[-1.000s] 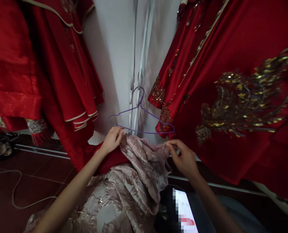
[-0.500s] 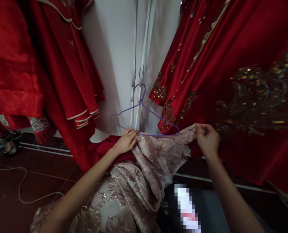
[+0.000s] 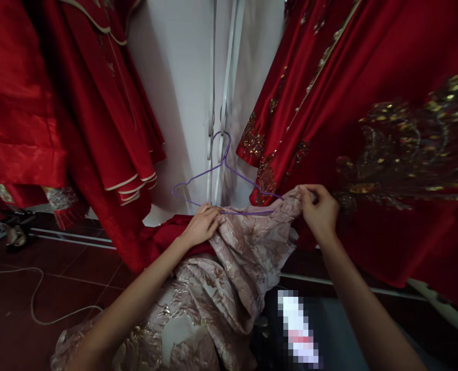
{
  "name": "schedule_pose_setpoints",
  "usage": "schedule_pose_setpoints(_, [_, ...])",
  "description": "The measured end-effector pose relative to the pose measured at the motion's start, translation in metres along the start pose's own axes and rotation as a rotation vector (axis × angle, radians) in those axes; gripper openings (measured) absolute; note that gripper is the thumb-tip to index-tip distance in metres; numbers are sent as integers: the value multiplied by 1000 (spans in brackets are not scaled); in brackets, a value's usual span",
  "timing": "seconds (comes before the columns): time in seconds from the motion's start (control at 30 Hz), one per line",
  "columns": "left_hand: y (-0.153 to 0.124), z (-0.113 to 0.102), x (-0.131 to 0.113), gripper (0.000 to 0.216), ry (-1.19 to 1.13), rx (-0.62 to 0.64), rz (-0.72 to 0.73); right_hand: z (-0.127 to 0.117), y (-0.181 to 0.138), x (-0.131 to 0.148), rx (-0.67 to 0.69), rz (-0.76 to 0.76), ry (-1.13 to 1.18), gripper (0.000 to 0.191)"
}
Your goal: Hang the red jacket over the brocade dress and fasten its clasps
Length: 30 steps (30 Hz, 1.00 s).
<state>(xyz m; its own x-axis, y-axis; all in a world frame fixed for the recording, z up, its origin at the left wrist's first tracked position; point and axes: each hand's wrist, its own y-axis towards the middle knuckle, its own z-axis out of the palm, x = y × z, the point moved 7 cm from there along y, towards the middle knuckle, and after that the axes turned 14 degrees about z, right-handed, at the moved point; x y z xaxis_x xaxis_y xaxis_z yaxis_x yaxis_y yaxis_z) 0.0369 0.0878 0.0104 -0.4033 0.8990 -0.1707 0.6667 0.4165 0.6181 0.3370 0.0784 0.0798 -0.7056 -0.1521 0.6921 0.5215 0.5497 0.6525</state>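
A pale pink brocade dress (image 3: 252,242) with metallic gold patterning spreads below a thin purple hanger (image 3: 241,176). My right hand (image 3: 320,210) pinches the dress's upper edge at its right end, where the fabric covers the hanger's right shoulder tip. My left hand (image 3: 202,225) grips the dress at the hanger's bottom bar, with the fingers curled over the cloth. The left end of the hanger is bare. Its hook is up against the white metal rail (image 3: 217,123); I cannot tell whether it hangs there.
Red garments (image 3: 108,103) hang on the left, some with pale piping. On the right hang red dresses (image 3: 329,129) with gold sequins. A white cable (image 3: 39,293) lies on the dark tiled floor (image 3: 70,288). Near the bottom right is a pixelated bright patch.
My right hand has moved left and slightly up, drawing the dress's edge over the hanger's right tip, which was bare before. My left hand stays almost in place.
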Motion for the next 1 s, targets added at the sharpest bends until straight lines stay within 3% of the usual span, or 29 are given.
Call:
schedule_pose_setpoints(0.17, [3, 12, -8, 25, -175, -75, -65, 36, -15, 44, 136, -139, 37, 26])
schedule_pose_setpoints(0.27, [5, 15, -10, 27, -209, -87, -97, 52, -27, 51, 172, -147, 47, 26])
schedule_pose_setpoints(0.37, [4, 4, -4, 30, -218, -87, -93, 58, -32, 48, 167, -137, 34, 26])
schedule_pose_setpoints(0.47, [-13, -23, 23, 31, -137, -150, -133, 56, -28, 44, 149, -131, 17, 26])
schedule_pose_setpoints(0.57, [-54, -55, 71, 33, 78, -270, -334, 52, -23, 44, 155, -120, 20, 26])
schedule_pose_setpoints(0.73, [-119, -65, 136, 40, 13, -289, -561, 51, -19, 47, 182, -95, 96, 25])
schedule_pose_setpoints(0.83, [-129, -63, 150, 44, -60, -344, -580, 50, -17, 47, 183, -86, 132, 25])
schedule_pose_setpoints(1.0, [-119, -68, 151, 44, -49, -404, -562, 46, -11, 49, 179, -94, 112, 25])
